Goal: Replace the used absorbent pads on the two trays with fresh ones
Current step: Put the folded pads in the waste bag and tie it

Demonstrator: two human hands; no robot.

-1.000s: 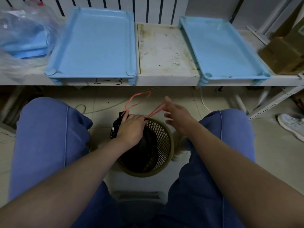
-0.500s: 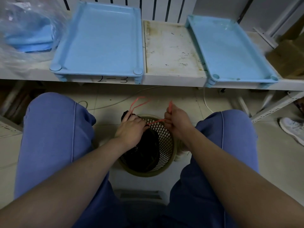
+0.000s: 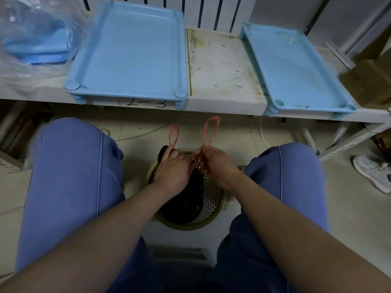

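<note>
Two light blue trays stand on a white shelf, the left tray (image 3: 131, 53) and the right tray (image 3: 296, 68), both bare inside. A clear plastic bag of folded blue pads (image 3: 36, 43) lies at the shelf's far left. Between my knees is a mesh waste basket (image 3: 209, 199) lined with a black bag (image 3: 186, 199). My left hand (image 3: 173, 168) pinches the left red drawstring loop (image 3: 174, 135) at the bag's mouth. My right hand (image 3: 215, 163) grips the right red loop (image 3: 210, 130). Both loops stand up above the hands.
A stained white board (image 3: 222, 66) lies between the trays. A brown cardboard box (image 3: 368, 81) sits at the shelf's right end. Another person's white sneaker (image 3: 372, 172) is on the tiled floor at the right. A cable (image 3: 148, 132) runs under the shelf.
My right hand closed on the right red loop and drew in beside the left hand. Both loops now stand upright instead of lying slanted over the basket.
</note>
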